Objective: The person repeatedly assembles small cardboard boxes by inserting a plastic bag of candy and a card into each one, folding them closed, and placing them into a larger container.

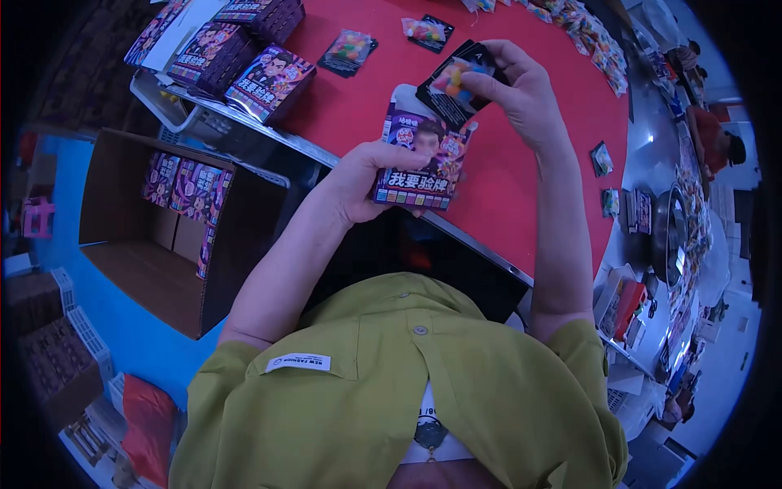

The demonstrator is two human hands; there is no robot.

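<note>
My left hand (pixel 366 175) is wrapped round a purple printed box (pixel 419 163), held upright near the table's front edge with its white top flap raised. Just above the box's opening, my right hand (pixel 521 85) pinches a fanned stack of black cards (pixel 444 102) with a small clear bag of coloured candy (pixel 458 80) on top, under the thumb. The lower edge of the cards is at the box's top; whether they touch is unclear. Two more card stacks with candy bags (pixel 349 47) (pixel 425 31) lie on the red table (pixel 538 212) beyond.
Closed purple boxes (pixel 270 81) stand at the back left. Below them is an open cardboard carton (pixel 147 269) with purple boxes inside. Many candy bags (pixel 599 49) line the table's far right. A metal bowl (pixel 672 236) sits at the right; a person (pixel 717 143) is beyond.
</note>
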